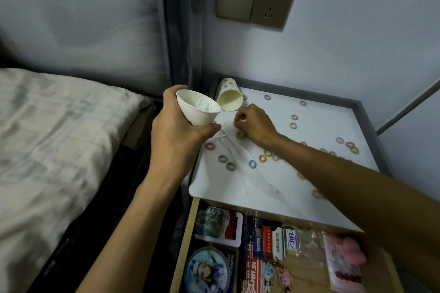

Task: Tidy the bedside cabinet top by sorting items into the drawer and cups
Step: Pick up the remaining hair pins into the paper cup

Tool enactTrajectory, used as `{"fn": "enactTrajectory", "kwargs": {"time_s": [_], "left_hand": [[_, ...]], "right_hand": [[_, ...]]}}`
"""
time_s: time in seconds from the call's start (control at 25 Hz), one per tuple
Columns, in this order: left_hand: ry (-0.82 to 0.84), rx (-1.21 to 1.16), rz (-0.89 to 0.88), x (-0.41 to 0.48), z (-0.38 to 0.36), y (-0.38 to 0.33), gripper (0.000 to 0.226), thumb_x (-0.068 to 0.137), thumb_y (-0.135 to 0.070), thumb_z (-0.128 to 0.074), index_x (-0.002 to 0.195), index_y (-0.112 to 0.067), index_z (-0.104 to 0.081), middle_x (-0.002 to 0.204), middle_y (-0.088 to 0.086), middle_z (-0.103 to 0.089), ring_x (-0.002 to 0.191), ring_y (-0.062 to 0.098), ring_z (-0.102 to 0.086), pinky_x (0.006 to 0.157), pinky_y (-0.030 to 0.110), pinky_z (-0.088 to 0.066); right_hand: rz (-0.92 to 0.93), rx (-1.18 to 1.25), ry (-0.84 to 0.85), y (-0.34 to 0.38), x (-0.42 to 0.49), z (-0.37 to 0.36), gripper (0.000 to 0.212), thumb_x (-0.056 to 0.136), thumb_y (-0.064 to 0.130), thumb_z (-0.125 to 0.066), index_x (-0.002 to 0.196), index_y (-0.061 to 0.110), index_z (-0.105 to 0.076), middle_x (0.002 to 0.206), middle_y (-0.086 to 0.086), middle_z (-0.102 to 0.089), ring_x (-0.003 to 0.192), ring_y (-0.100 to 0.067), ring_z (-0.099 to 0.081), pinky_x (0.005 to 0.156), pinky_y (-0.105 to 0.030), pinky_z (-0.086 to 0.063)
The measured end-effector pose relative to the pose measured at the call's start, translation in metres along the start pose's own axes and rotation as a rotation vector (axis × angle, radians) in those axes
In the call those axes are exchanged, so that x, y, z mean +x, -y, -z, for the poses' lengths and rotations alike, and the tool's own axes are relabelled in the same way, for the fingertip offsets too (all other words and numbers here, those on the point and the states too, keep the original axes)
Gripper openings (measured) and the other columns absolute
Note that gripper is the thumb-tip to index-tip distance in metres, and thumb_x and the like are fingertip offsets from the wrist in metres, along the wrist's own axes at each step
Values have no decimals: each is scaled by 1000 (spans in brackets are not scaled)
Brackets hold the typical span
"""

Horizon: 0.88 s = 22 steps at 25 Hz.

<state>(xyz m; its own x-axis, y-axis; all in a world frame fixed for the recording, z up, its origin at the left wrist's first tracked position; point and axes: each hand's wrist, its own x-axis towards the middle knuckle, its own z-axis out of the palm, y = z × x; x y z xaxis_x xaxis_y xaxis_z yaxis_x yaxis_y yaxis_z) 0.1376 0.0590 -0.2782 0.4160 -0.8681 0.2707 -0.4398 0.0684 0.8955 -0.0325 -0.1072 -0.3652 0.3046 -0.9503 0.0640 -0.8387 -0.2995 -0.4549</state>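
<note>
While gripping white cup [197, 108] in left hand [176, 131], just left of tipped cup [230, 98], pinching small ring [235, 121] with right hand [256, 123] beside tipped cup. Mid ring-sorting. Next, likely: lifting clear, dropping into white cup, returning for scattered rings [293, 125].

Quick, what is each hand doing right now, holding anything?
Left hand: grips a white paper cup, tilted.
Right hand: fingers curled, pinching a small yellowish item on the cabinet top; what it is cannot be told.
</note>
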Motion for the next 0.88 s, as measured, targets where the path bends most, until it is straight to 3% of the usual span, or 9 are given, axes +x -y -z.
{"fn": "enactTrajectory", "kwargs": {"time_s": [0.2, 0.32, 0.4, 0.56, 0.68, 0.88], "left_hand": [[8, -5, 15, 0, 1, -1, 76, 62, -25, -89, 125, -25, -46, 104, -10, -60, 91, 8, -58, 63, 5, -43], [-9, -10, 32, 3, 6, 0, 76, 62, -26, -89, 126, -26, -47, 105, -8, -61, 94, 11, -60, 68, 13, -45], [-25, -26, 45, 4, 8, 1, 76, 61, -27, -89, 124, -26, -47, 105, -8, -62, 95, 13, -60, 75, 23, -50], [-24, -36, 66, 4, 7, 2, 76, 61, -27, -89, 124, -26, -48, 106, -6, -63, 96, 13, -61, 79, 32, -54], [-23, -37, 71, 8, 6, 4, 76, 61, -26, -90, 124, -25, -48, 106, -6, -63, 95, 13, -61, 78, 31, -54], [-9, -28, 73, 10, 5, 5, 76, 62, -25, -89, 125, -24, -47, 104, -8, -62, 93, 11, -61, 76, 28, -54]], "right_hand": [[-59, 176, -34, -10, -9, 21, 4, 87, 10, -69, 90, 8, -68, 88, -1, -63, 81, -13, -59, 69, -17, -41], [-63, 38, 85, -24, -8, 40, 7, 84, 15, -72, 90, 14, -69, 85, 1, -67, 79, -12, -63, 65, -15, -43], [-82, 9, 67, -27, 3, 46, 17, 84, 22, -72, 100, 15, -70, 94, -2, -69, 78, -10, -63, 68, -16, -44], [8, -72, 87, -20, 34, 36, 37, 94, 18, -57, 131, 11, -58, 134, -12, -55, 118, -28, -55, 93, -29, -41], [56, -112, 114, -22, 42, 20, 28, 96, 15, -53, 121, 7, -61, 135, -16, -50, 117, -34, -53, 96, -39, -46], [89, -50, -14, -26, 32, 10, 27, 95, 17, -59, 119, 11, -68, 128, -10, -55, 117, -26, -51, 88, -24, -37]]}}
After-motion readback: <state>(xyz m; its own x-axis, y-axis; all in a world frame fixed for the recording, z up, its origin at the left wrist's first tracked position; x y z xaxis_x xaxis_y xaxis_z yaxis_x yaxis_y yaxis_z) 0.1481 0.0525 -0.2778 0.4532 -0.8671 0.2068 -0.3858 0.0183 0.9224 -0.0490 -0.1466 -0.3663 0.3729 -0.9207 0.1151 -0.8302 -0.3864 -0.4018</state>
